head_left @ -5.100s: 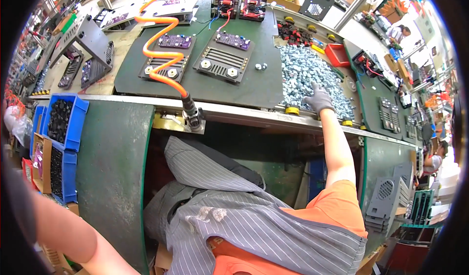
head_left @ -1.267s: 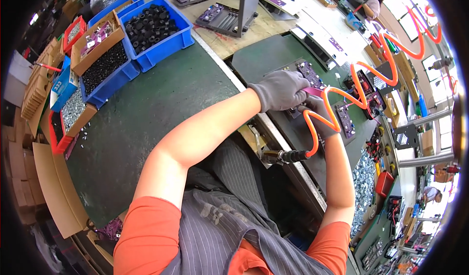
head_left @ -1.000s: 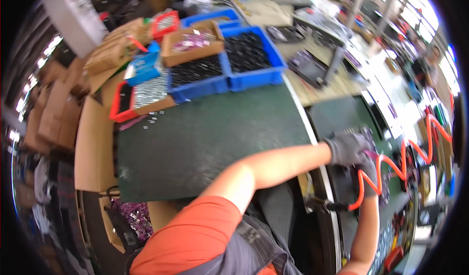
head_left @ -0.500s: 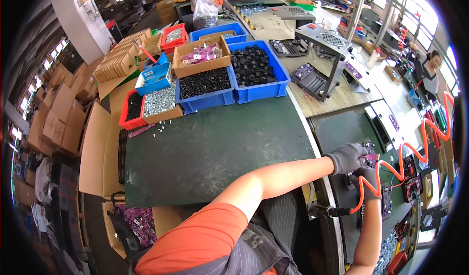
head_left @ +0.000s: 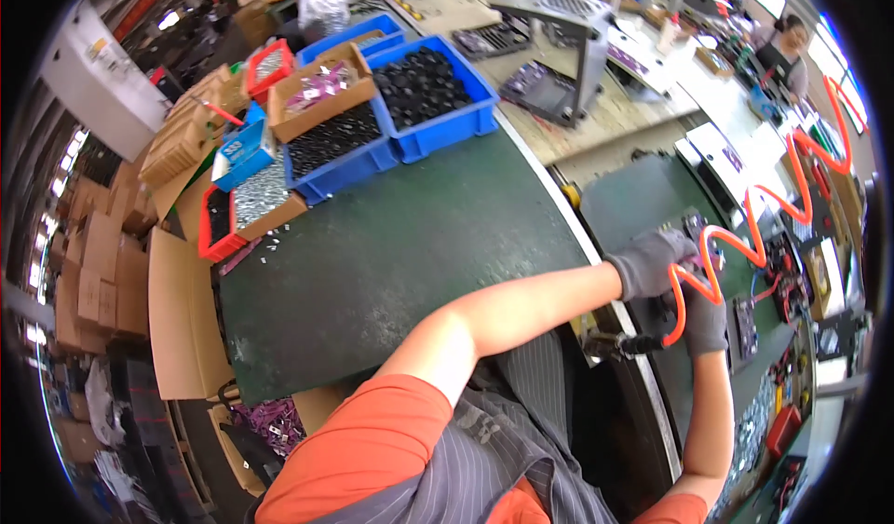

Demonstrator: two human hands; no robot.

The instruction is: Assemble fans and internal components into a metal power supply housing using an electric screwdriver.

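Observation:
Both my hands wear grey gloves and are close together over the dark mat on the right. My left hand has its fingers closed at a small purple piece, beside dark parts on the mat. Just below it, my right hand is curled in; what it grips is hidden. An orange coiled hose passes in front of both hands. It ends at a black fitting on a dark tool-like object by the bench edge; whether my right hand holds that object I cannot tell.
Blue bins of black parts stand at the back of the green bench. A cardboard box of purple pieces rests on them. Metal housings are beyond. A person sits far right. Loose small parts lie lower right.
The whole view has shifted, so the bins sit farther up and left. My hands stay close together at the purple piece, and now appear higher in the picture.

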